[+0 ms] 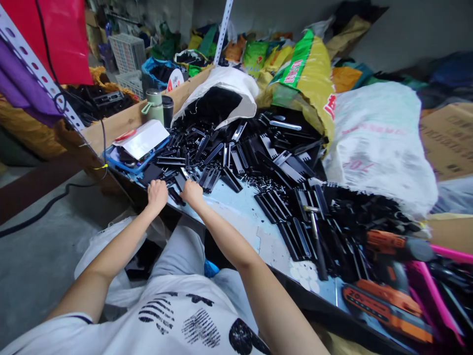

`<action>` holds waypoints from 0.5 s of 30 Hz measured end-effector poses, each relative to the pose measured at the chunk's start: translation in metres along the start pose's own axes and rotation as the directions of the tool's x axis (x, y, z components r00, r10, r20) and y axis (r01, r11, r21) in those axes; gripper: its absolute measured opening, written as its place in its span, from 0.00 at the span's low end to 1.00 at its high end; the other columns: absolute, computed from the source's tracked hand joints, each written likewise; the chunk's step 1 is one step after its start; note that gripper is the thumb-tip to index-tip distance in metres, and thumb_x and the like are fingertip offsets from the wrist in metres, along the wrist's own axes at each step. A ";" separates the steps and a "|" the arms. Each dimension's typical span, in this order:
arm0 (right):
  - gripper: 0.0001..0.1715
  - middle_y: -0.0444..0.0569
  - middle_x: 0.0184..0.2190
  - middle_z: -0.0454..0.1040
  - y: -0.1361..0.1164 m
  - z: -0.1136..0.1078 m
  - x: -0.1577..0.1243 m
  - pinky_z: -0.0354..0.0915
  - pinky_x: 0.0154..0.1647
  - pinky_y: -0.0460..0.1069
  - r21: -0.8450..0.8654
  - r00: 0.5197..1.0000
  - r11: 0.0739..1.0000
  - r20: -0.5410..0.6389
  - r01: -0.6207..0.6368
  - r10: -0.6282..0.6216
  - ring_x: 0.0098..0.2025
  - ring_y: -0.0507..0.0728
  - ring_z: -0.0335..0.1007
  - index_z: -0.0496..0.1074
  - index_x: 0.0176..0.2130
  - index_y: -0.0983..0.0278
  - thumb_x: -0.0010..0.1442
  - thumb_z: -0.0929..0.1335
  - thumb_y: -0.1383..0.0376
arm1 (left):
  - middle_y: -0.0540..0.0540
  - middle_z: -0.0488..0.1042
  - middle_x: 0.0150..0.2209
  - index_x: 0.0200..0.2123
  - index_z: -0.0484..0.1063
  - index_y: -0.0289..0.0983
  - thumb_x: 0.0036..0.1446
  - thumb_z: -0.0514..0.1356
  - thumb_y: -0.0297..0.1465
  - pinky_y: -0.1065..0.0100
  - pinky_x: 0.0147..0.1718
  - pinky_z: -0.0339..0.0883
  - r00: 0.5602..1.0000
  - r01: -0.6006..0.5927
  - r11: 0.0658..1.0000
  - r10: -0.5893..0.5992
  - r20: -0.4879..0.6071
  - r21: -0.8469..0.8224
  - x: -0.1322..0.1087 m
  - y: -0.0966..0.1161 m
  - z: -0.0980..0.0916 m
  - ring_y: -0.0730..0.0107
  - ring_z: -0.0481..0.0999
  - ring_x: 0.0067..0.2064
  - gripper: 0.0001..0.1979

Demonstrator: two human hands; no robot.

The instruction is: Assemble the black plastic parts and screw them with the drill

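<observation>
At the near edge of the bench, my left hand [157, 195] is closed, its curled fingers against dark parts; whatever is inside it is hidden. A short way to the right, my right hand [192, 192] is closed too. A flat black metal piece [180, 181] lies at its fingers, with a silvery one [185, 173] just beyond; the grip itself is covered by the hand. Between and below the hands lies a narrow black part [176, 196]. Past them spreads a large heap of black metal strips and brackets [221, 153], with small silvery pins [264, 184] scattered beside it.
Rows of black strips [275, 207], a hammer [316, 236] and an orange cordless drill [388, 286] are on the right. A blue tray [138, 167], a green flask [154, 104] and open sacks [236, 93] stand along the left and back. A cable [48, 212] hangs left.
</observation>
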State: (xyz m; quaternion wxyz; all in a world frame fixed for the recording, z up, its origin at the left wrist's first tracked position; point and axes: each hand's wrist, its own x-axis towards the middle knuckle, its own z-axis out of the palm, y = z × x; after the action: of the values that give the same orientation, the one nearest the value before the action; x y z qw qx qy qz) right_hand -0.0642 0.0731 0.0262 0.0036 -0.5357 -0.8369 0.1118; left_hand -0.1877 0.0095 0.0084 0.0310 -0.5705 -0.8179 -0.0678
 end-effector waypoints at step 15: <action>0.20 0.51 0.38 0.78 0.202 0.004 -0.100 0.68 0.41 0.51 0.382 0.927 0.923 -0.363 0.054 0.095 0.34 0.56 0.74 0.75 0.44 0.63 0.58 0.66 0.54 | 0.34 0.69 0.43 0.44 0.65 0.31 0.62 0.47 0.29 0.56 0.49 0.63 0.949 -0.240 0.877 0.122 -0.291 -0.416 -0.004 0.049 0.029 0.55 0.69 0.48 0.12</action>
State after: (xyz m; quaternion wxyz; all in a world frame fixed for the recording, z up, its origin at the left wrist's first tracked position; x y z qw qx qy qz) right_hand 0.1585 0.0634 -0.0053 0.2672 -0.5448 -0.7766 0.1697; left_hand -0.1394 0.0264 -0.0166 0.0109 -0.6232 -0.7121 -0.3232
